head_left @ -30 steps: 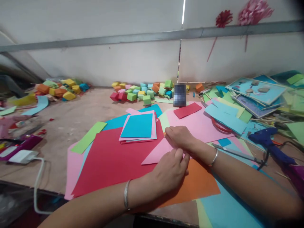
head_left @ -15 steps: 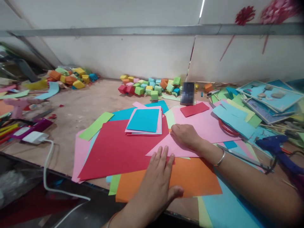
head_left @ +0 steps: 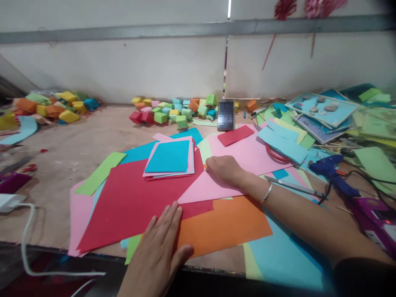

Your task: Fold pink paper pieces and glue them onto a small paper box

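Your left hand [head_left: 156, 243] lies palm down and open, 4 fingers stretched forward and the thumb set apart, over the red sheet [head_left: 133, 202] and the orange sheet [head_left: 229, 225]. Its fingertips come right to the left corner of the pink paper [head_left: 201, 187]; whether they touch it, I cannot tell. Laid flat like that, the hand probably serves to steady or smooth the sheets near that corner. Your right hand [head_left: 225, 169] is curled in on itself and rests on the pink paper's upper side, likely as a weight against sliding; its fingertips are mostly tucked from view, so I cannot tell if they pinch the edge or only press on it. The pink paper sits between your 2 hands, its pointed end over the red sheet and its long near edge facing you, which seems to leave both ends within reach. Just behind, the stack [head_left: 168, 156] of small cards lies on the red sheet, blue side up, beyond your fingers. The cubes [head_left: 181, 121] are grouped at the wall, and the glue gun [head_left: 328, 169] lies to your right, both apart from the paper, presumably to leave you room.
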{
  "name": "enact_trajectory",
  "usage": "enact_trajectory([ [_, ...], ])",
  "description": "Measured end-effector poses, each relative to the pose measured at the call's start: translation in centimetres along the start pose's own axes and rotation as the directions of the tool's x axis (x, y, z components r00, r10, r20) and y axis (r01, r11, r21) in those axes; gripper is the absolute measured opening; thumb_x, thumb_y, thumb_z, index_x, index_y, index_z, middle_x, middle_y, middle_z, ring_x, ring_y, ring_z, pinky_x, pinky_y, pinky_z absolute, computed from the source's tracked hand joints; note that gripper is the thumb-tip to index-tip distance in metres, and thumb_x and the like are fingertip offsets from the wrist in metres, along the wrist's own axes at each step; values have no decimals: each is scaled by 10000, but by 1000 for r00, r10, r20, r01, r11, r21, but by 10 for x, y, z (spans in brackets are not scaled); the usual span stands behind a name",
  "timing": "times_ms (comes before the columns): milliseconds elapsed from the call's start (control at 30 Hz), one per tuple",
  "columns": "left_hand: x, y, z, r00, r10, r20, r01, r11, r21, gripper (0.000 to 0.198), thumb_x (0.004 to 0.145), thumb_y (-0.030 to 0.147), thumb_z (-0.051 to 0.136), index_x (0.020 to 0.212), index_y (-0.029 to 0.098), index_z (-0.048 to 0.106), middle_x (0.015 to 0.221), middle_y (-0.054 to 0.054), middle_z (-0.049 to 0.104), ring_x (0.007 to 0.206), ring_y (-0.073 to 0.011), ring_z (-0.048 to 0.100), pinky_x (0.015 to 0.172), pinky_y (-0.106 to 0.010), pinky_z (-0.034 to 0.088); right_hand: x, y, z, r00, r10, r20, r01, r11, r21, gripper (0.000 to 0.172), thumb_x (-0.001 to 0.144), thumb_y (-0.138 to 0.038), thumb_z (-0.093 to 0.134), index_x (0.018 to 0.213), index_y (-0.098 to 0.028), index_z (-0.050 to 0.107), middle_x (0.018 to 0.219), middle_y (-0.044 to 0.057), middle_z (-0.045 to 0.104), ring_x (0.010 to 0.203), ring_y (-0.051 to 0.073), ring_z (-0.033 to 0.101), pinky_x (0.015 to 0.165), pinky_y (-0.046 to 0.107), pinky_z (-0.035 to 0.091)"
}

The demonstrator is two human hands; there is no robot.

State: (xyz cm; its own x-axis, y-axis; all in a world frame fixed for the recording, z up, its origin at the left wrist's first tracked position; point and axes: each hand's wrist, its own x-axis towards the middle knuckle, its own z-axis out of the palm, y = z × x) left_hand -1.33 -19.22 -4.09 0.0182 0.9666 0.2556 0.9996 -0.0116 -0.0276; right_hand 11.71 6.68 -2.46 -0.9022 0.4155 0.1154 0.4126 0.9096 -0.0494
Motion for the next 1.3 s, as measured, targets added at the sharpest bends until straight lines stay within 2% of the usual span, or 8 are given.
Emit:
enact_trajectory([
  [200,43,10,-3,991,-24,-132,20,999,-32,586,972,455,379,1463,137,336,1350,-206,512,1317,-363,417,1012,-495,427,1,2,4,1000,-12,2,12,999,31,236,986,-265,371,1025,-136,565,927,110,682,784,206,629,577,278,326],
  [300,71,28,0,998,39,-47,-42,996,-80,440,964,375,425,1300,113,533,1175,-189,556,1133,-336,497,936,-483,466,1,3,4,1000,-13,2,13,999,31,234,992,-248,354,1034,-143,558,944,107,684,782,209,629,583,284,338],
  [500,98,65,-7,981,123,152,-110,989,-95,418,902,287,516,1281,126,585,993,-123,563,942,-274,470,862,-430,459,1,2,0,999,-28,22,26,998,56,223,993,-253,364,1057,-130,538,953,124,677,796,213,633,591,287,355],
  [700,107,86,-15,954,63,292,-37,995,-91,479,880,342,545,1339,203,550,981,-103,592,878,-280,499,782,-459,422,0,2,2,1000,-24,-17,25,997,74,227,995,-265,358,1056,-144,540,963,99,680,779,206,627,576,290,343],
  [1033,124,112,-19,950,70,305,-16,984,-177,374,847,500,609,1187,350,649,926,-98,630,910,-314,555,860,-560,412,0,0,1,1000,24,8,-25,989,148,205,980,-253,405,1036,-136,564,960,117,687,823,228,634,607,293,335],
  [1133,119,100,-32,938,221,266,-136,943,-303,418,847,567,586,1212,368,633,936,-72,660,933,-290,588,966,-579,393,2,2,-5,997,73,3,-72,981,180,189,971,-269,425,1002,-148,567,927,103,690,777,209,620,585,285,308],
  [1200,114,76,-47,935,295,197,-189,884,-429,386,920,497,506,1223,295,634,925,-65,682,896,-242,622,905,-447,480,5,5,-13,993,115,-19,-109,973,202,182,973,-285,419,960,-170,560,895,68,684,744,179,598,571,273,292],
  [1300,117,22,-71,997,80,2,-75,942,-327,428,974,418,368,1239,221,641,981,-101,708,847,-222,652,703,-315,517,9,13,-28,977,174,-126,-105,899,426,170,943,-265,438,814,-190,519,821,14,637,710,138,540,580,253,289],
])
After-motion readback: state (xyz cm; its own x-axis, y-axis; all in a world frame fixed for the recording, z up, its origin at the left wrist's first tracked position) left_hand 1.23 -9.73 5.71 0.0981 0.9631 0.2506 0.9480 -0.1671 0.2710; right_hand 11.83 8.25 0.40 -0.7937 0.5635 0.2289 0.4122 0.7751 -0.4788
